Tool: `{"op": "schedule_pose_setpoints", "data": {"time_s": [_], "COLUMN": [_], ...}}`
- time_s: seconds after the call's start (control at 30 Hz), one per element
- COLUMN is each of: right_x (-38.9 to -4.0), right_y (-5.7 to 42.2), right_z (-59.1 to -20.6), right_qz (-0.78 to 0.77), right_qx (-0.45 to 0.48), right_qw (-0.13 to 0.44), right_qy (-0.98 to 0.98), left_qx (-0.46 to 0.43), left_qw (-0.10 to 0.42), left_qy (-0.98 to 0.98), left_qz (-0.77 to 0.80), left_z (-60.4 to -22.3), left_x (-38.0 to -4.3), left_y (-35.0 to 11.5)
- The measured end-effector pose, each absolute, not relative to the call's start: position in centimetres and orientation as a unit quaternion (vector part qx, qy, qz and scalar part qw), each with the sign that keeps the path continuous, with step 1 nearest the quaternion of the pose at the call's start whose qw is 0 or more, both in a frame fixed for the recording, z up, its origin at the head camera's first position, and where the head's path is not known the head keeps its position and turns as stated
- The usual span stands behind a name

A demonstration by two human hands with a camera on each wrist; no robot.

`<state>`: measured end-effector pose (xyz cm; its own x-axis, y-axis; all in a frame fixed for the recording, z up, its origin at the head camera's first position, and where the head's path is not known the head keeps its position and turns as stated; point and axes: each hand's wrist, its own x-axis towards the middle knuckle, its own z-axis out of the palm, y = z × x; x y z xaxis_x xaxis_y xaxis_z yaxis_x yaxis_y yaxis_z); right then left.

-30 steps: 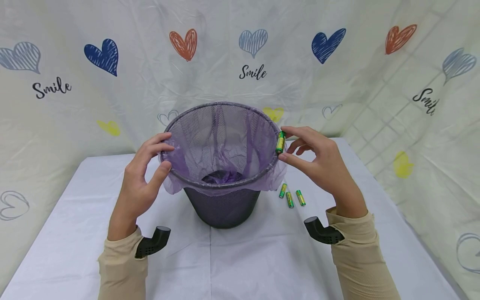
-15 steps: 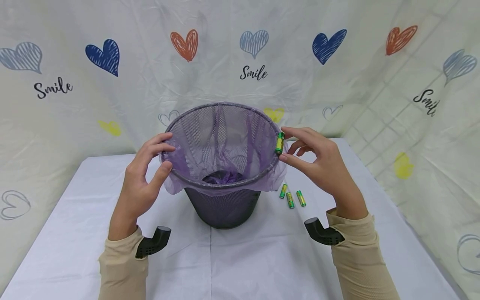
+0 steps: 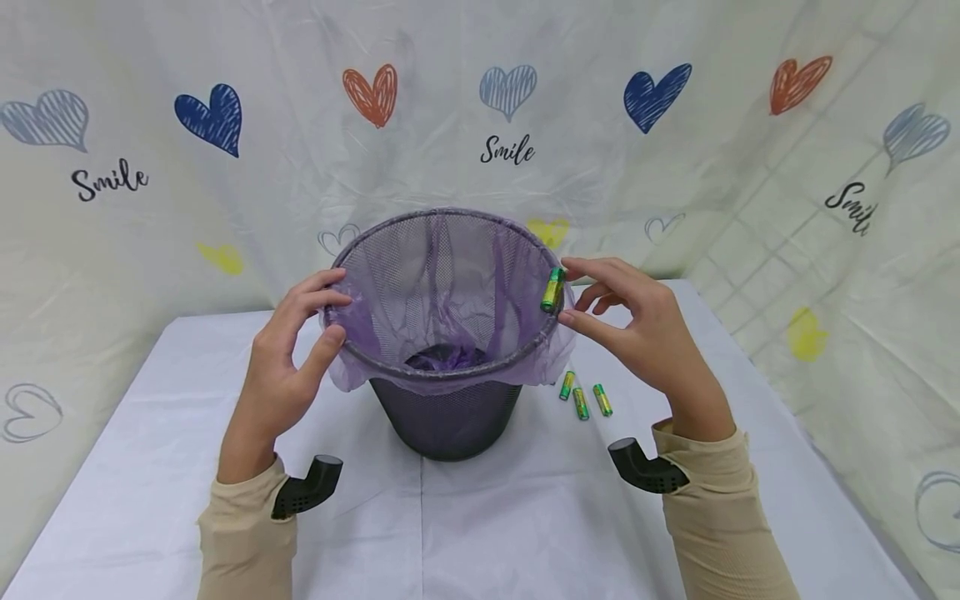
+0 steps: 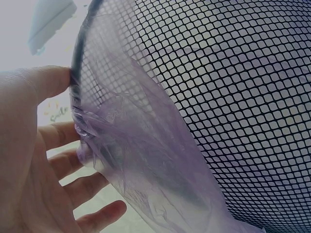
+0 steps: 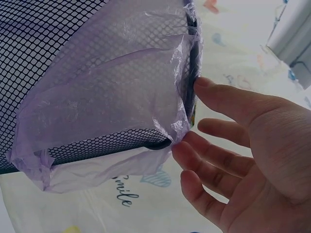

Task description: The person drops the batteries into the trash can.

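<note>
My left hand [image 3: 288,350] holds the left rim of a black mesh trash bin [image 3: 450,417] lined with a thin purple trash bag [image 3: 390,292]. In the left wrist view, the thumb [image 4: 53,82] meets the rim and the other fingers lie behind it. At the opposite rim is my right hand [image 3: 637,321], thumb and index fingertip spread apart. A green and yellow battery [image 3: 552,289] leans inward over the rim there. Its upper end is near the index fingertip, its lower end slightly off the thumb; I cannot tell whether it is still pinched.
Several similar batteries lie right of the bin; one is the rightmost battery [image 3: 602,400]. A white cloth covers the table [image 3: 495,525]. Behind stands a white curtain [image 3: 442,167] printed with hearts. A black camera mount [image 3: 648,467] juts from each wrist.
The battery at my right fingertips has shifted left and tilted, its lower end swinging toward the inside of the bin. Both hands and the bin have stayed almost still.
</note>
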<state>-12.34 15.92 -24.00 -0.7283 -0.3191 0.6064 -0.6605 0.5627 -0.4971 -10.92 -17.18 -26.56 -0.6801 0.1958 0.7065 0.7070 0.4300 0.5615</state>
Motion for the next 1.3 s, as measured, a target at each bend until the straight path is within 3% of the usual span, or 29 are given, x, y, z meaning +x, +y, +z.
{"op": "schedule_pose_setpoints", "data": {"time_s": [0.5, 1.3], "right_x": [-11.9, -12.0], "right_y": [16.3, 17.6], "right_z": [-24.0, -25.0], "right_qz": [0.376, 0.378], "right_qx": [0.272, 0.262], "right_qw": [0.230, 0.239], "right_qy": [-0.855, -0.855], "left_qx": [-0.274, -0.276], "left_qw": [0.278, 0.282], "left_qy": [-0.807, -0.805], "left_qz": [-0.443, -0.443], "left_z": [-29.7, -28.6], "left_x": [-13.1, -12.3], "left_y": [-18.8, -18.2]}}
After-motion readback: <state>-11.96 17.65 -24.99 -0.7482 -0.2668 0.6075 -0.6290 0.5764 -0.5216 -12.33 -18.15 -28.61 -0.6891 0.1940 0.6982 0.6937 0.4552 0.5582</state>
